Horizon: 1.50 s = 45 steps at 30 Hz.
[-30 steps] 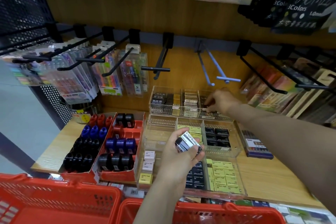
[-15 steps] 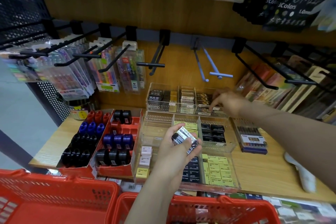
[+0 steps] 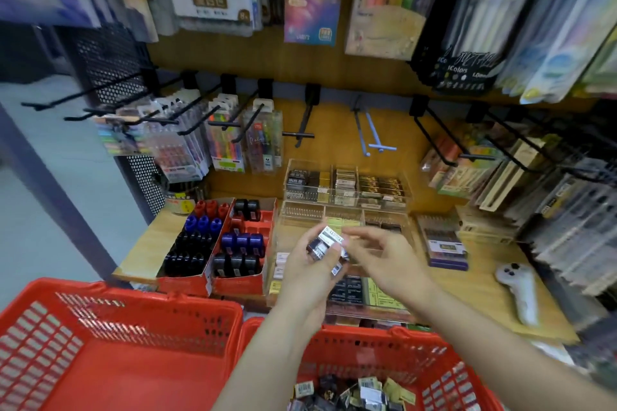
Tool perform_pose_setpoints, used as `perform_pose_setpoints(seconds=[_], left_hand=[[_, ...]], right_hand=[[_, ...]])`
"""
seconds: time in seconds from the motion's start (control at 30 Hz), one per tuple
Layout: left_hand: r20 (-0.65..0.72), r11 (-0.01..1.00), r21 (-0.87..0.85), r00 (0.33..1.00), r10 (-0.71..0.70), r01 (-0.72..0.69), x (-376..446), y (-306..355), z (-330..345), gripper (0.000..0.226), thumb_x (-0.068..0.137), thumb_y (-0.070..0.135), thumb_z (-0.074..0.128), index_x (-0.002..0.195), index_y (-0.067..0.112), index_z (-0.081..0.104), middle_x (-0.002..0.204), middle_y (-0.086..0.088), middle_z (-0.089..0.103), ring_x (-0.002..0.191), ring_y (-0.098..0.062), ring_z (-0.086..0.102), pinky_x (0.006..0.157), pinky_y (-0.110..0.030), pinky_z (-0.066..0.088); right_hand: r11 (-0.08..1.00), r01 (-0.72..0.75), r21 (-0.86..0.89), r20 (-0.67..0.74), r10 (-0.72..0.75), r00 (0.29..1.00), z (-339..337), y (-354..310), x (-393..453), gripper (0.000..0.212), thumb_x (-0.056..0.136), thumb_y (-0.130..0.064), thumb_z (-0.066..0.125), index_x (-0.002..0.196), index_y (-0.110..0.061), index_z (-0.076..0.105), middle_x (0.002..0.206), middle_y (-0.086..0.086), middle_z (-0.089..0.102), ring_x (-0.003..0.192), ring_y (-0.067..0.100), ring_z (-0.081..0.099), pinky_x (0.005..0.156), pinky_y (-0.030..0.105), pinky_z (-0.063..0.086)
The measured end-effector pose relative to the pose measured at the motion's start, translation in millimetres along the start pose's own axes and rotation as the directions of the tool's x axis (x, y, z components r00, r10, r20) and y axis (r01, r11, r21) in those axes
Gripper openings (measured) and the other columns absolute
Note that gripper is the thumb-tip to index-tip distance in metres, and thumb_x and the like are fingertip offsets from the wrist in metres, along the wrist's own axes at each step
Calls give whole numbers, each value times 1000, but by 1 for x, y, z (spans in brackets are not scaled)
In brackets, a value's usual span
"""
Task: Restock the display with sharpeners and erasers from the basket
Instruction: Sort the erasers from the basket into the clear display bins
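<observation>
My left hand (image 3: 305, 272) grips a small stack of black-and-white wrapped erasers (image 3: 326, 241) above the clear acrylic display (image 3: 302, 215). My right hand (image 3: 387, 255) is just right of the stack, its fingers stretched toward it and its fingertips at the top packet; motion blur hides any contact. The display's back tier (image 3: 345, 184) holds rows of erasers. Two red cardboard boxes (image 3: 240, 272) to the left hold black, blue and red sharpeners (image 3: 242, 242). Below, the right red basket (image 3: 370, 342) has several loose erasers (image 3: 354, 394) in its bottom.
A second red basket (image 3: 110, 340) sits at the lower left. Black peg hooks (image 3: 305, 125) jut out over the shelf, some carrying pen packs (image 3: 223, 143). A white controller (image 3: 521, 290) and a purple pen box (image 3: 445, 248) lie on the wooden shelf at the right.
My right hand has left the back tier of the display and come back beside the erasers in my left hand. The view has pulled back and now shows the basket bottom.
</observation>
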<state>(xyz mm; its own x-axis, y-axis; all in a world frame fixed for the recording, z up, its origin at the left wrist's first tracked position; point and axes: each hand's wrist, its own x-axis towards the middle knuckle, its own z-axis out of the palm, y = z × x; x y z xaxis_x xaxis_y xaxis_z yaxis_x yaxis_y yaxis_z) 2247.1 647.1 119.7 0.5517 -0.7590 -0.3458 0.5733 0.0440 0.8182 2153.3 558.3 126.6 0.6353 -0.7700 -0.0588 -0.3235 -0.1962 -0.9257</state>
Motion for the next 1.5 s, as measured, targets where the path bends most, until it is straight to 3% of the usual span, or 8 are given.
perform_pose_setpoints(seconds=[0.23,0.43,0.57,0.67,0.8,1.1,1.27,1.5], left_hand=[[132,997,78,991,-17,7,-24,6,7,20,103,10,49,109,1,65,110,-16,71,104,-23,68,94,-37,56],[159,988,124,981,-109,90,-26,10,5,27,106,22,39,99,10,61,113,-10,68,95,-11,61,83,-26,51],[229,987,118,964,-136,112,-25,11,-1,21,100,19,53,110,10,69,112,-13,65,104,-20,63,87,-29,56],[252,969,246,964,-86,22,-25,8,-3,13,93,14,65,104,15,73,105,-6,70,96,-14,69,80,-26,58],[257,954,298,965,-51,-29,-25,4,-3,16,86,11,74,102,12,73,98,-7,75,89,-16,73,79,-29,60],[237,992,119,970,-56,29,-20,6,-6,27,87,10,73,113,5,69,101,-10,76,96,-19,73,87,-35,59],[185,996,-27,979,-82,88,-17,11,-9,18,88,8,71,106,6,69,100,-11,75,93,-18,73,81,-29,60],[114,997,-66,993,-30,38,-12,15,-10,18,87,4,71,104,12,70,96,-10,76,88,-18,75,70,-25,59]], right_hand=[[1000,-15,23,-208,19,978,-1,-15,-42,24,82,-18,78,106,-19,72,81,-4,76,76,13,73,74,40,61],[998,52,-38,-408,-63,911,-50,-30,-73,20,80,-18,80,97,-24,73,82,-8,72,70,8,69,62,15,53],[994,-18,111,-353,57,934,-62,-25,-82,33,77,-21,82,106,-28,69,84,-9,74,85,5,68,77,23,51],[978,-70,195,-271,123,955,-56,-26,-75,31,77,-12,80,106,-17,68,84,-2,75,77,11,70,73,31,57],[999,-45,6,-221,46,974,-42,-30,-60,13,77,-15,82,88,-17,75,78,1,76,72,13,70,72,32,57],[1000,20,-7,-184,-21,983,-26,-38,-42,8,79,-19,80,86,-23,79,82,-5,77,82,11,72,77,30,57],[1000,26,4,-74,-26,997,-20,-42,-39,17,88,-8,71,102,-17,77,93,0,77,90,21,73,82,39,60],[1000,29,9,-76,-28,997,-19,-39,-32,20,87,-1,69,101,-14,76,92,4,76,84,19,74,75,31,61]])
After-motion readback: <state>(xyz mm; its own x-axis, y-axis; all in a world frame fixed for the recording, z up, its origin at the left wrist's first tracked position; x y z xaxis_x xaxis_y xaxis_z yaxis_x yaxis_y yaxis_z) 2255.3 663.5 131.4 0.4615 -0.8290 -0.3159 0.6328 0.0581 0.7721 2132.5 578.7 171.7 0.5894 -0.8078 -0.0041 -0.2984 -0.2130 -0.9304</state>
